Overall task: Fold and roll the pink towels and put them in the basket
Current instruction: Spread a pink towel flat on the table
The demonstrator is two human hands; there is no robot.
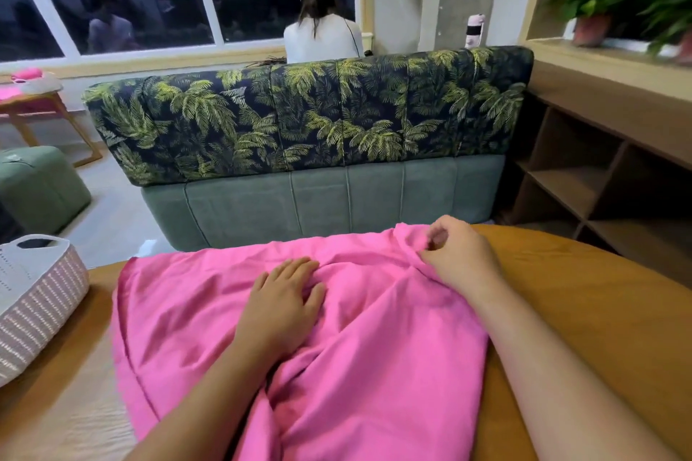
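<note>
One pink towel (374, 348) lies spread and rumpled across the surface (580, 311), lower centre of frame. Left grip (284, 305) rests flat on it, fingers straight; right grip (460, 258) pinches a raised fold at its far edge. Cloth judged light, limp, non-fragile; best taken by corners. Basket (37, 296) stands at left.

An orange table (584, 311) bears pink towel (374, 356) and basket (37, 296).
</note>
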